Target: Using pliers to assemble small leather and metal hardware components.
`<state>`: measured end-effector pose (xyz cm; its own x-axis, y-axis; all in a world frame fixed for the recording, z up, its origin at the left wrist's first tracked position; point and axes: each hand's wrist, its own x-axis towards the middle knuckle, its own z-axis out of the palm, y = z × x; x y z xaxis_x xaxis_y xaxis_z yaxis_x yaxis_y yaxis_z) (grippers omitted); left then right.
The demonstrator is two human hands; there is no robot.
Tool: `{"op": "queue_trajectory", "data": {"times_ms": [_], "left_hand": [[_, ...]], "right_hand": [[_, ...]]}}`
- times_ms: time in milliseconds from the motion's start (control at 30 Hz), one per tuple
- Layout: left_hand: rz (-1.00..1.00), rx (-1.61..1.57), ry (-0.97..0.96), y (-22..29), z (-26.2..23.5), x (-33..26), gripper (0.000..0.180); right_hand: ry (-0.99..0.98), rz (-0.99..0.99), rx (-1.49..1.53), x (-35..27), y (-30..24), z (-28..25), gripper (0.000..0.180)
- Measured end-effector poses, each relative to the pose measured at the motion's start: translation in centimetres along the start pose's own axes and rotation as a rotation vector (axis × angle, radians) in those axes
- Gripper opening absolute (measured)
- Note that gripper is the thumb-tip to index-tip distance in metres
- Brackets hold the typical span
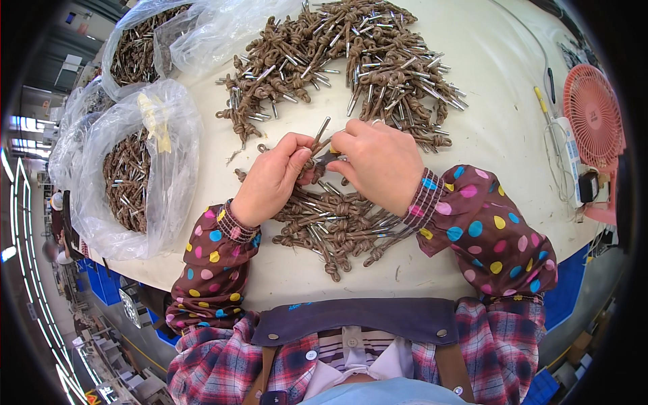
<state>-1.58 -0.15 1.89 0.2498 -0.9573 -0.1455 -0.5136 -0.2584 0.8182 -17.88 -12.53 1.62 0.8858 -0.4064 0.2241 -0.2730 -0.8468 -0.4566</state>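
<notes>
In front of me, my left hand [270,177] pinches a brown knotted cord [320,137] whose metal tip points up past the fingers. My right hand [383,160] is closed beside it, its fingertips around a small dark metal tool [329,157] with a bit of yellow. That tool looks like thread snips, but most of it is hidden in the fingers. It meets the cord between my two hands. Below them lies a smaller pile of knotted brown cords with metal tips [341,229]. Farther off spreads a large heap of the same cords [378,54].
On the left, a clear plastic bag [182,135] stands open with more cords inside, and another bag [202,40] lies behind it. At the right are a pink fan [594,111], a white power strip [569,162] and a yellow-handled screwdriver-like tool [541,100]. A pale sheet covers the table [493,196].
</notes>
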Motion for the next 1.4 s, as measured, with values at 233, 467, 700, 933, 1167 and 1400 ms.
{"op": "queue_trajectory", "data": {"times_ms": [233, 467, 700, 933, 1167, 1400], "left_hand": [[-0.044, -0.084, -0.020, 0.6, 0.1, -0.1, 0.024], [-0.064, -0.076, -0.044, 0.3, -0.3, -0.2, 0.023], [-0.073, -0.004, -0.043, 0.7, -0.3, -0.1, 0.022], [-0.027, -0.257, -0.022, -0.3, -0.1, -0.2, 0.021], [-0.015, -0.029, -0.025, 0.0, -0.4, 0.5, 0.021], [0.291, 0.418, -0.328, 2.5, 0.9, 1.6, 0.028]], "right_hand": [[0.069, -0.046, -0.023, 0.0, -0.2, 0.4, 0.021], [0.189, -0.080, -0.019, 0.0, -0.3, 0.9, 0.024], [0.184, -0.100, -0.019, 0.2, -0.1, 1.5, 0.016], [0.204, -0.097, -0.077, -0.4, 1.1, 0.0, 0.019], [0.206, 0.047, -0.080, -3.3, 3.9, -2.4, 0.027], [0.198, 0.098, -0.082, -5.4, 6.4, -3.7, 0.027]]}}
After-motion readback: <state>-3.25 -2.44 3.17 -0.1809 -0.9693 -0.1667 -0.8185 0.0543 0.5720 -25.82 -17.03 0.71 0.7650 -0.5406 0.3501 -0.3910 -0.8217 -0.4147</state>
